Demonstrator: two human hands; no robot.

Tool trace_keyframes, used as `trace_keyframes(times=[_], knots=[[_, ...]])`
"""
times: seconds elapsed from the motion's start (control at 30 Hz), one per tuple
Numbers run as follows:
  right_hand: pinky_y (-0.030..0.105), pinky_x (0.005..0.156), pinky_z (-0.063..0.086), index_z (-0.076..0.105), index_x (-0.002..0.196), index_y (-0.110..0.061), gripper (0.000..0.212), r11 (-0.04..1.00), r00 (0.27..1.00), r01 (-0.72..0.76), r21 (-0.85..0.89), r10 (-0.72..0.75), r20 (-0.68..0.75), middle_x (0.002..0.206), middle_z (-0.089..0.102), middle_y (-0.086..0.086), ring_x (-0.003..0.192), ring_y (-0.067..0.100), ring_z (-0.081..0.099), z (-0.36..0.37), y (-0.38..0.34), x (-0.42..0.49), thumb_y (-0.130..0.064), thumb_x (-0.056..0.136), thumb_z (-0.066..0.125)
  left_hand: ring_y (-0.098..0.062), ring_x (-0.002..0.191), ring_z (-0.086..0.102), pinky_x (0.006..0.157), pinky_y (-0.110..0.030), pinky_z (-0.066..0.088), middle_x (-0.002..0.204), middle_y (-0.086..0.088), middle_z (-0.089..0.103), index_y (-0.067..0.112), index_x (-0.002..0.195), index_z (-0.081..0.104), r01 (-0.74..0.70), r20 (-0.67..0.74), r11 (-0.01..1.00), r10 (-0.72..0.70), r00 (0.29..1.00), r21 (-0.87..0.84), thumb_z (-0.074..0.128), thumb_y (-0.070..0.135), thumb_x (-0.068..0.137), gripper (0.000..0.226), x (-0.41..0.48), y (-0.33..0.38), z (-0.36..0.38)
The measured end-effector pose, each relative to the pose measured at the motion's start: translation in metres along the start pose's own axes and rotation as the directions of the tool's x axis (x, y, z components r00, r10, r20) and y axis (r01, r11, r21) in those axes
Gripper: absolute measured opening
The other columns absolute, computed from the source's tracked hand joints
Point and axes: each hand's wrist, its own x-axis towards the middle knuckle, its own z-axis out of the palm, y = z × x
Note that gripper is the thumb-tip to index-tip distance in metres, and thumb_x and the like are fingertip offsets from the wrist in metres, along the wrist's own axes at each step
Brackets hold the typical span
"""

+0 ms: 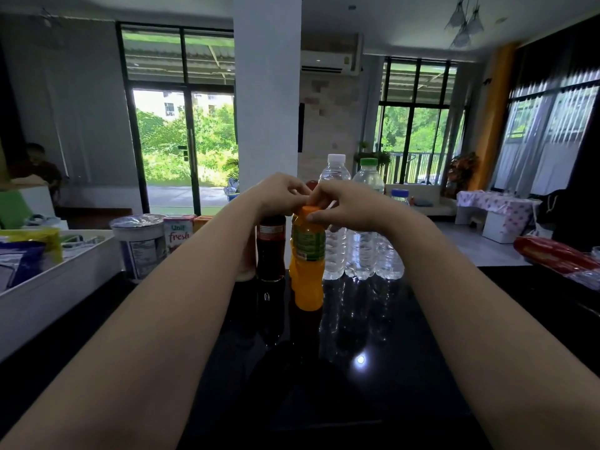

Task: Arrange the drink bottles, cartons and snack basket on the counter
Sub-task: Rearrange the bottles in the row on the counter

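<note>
An orange juice bottle (pixel 306 271) stands upright on the black counter (pixel 373 368). My right hand (pixel 344 206) pinches its orange cap from the right. My left hand (pixel 279 194) curls over the cap from the left, above a dark cola bottle (pixel 270 251) just left of the juice. Three clear water bottles (pixel 336 235), (pixel 365 241), (pixel 391 251) stand in a row to the right. A "fresh" carton (pixel 177 233) and an orange carton (pixel 203 220) stand further left. The white snack basket (pixel 61 277) holds packets at the far left.
A white lidded tub (pixel 141 245) stands between the basket and the cartons. A red snack packet (pixel 561 258) lies on the counter's right end. A white pillar (pixel 268 92) rises behind the bottles. A person sits far left in the room.
</note>
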Motion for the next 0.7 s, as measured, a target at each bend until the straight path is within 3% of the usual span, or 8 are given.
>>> trace_keyframes(times=[0.1,0.2,0.3,0.47,0.7], knots=[[0.027,0.071,0.059,0.055,0.112,-0.015,0.026,0.998,0.996,-0.026,0.057,0.021,0.082,0.106,0.062,0.004,0.088,0.016,0.066,-0.0054,-0.0021,0.0020,-0.022,0.089,0.066,-0.026,0.100,0.065,0.092,-0.040,0.054,0.109,-0.014,0.067,0.010,0.110,0.064,0.013,0.038,1.000,-0.013,0.999,-0.008,0.063,0.020,0.090,0.022,0.0005,-0.0004,-0.0049],[0.024,0.067,0.059,0.055,0.112,-0.013,0.025,0.992,0.993,-0.051,0.116,0.038,0.109,0.103,0.062,0.003,0.087,0.015,0.067,-0.0070,-0.0031,0.0031,-0.017,0.090,0.065,-0.028,0.104,0.064,0.095,-0.042,0.052,0.112,-0.016,0.065,0.006,0.114,0.062,0.028,0.074,1.000,-0.028,0.997,0.000,0.061,0.016,0.092,0.025,-0.0005,0.0012,-0.0087],[0.025,0.067,0.059,0.054,0.111,-0.013,0.024,0.987,0.990,-0.070,0.148,0.050,0.134,0.103,0.060,0.002,0.088,0.015,0.066,-0.0085,-0.0037,0.0034,-0.015,0.090,0.065,-0.026,0.099,0.067,0.089,-0.038,0.055,0.110,-0.014,0.065,0.007,0.115,0.061,0.053,0.079,0.999,-0.053,0.995,-0.005,0.060,0.017,0.093,0.024,-0.0004,0.0029,-0.0104],[0.027,0.069,0.059,0.053,0.112,-0.012,0.026,0.981,0.986,-0.096,0.167,0.071,0.150,0.106,0.060,0.005,0.091,0.017,0.066,-0.0085,-0.0039,0.0040,-0.014,0.089,0.065,-0.015,0.075,0.067,0.063,-0.022,0.056,0.089,-0.006,0.067,0.006,0.106,0.062,0.111,0.055,0.994,-0.111,0.992,0.003,0.064,0.024,0.091,0.023,0.0016,0.0032,-0.0074],[0.025,0.062,0.058,0.052,0.108,-0.015,0.024,0.978,0.983,-0.129,0.163,0.104,0.154,0.104,0.060,0.005,0.088,0.018,0.066,-0.0096,-0.0037,0.0070,-0.016,0.089,0.066,-0.019,0.085,0.068,0.072,-0.026,0.058,0.101,-0.011,0.069,0.005,0.111,0.067,0.122,0.058,0.992,-0.122,0.991,-0.003,0.063,0.021,0.092,0.025,0.0026,0.0031,-0.0087]])
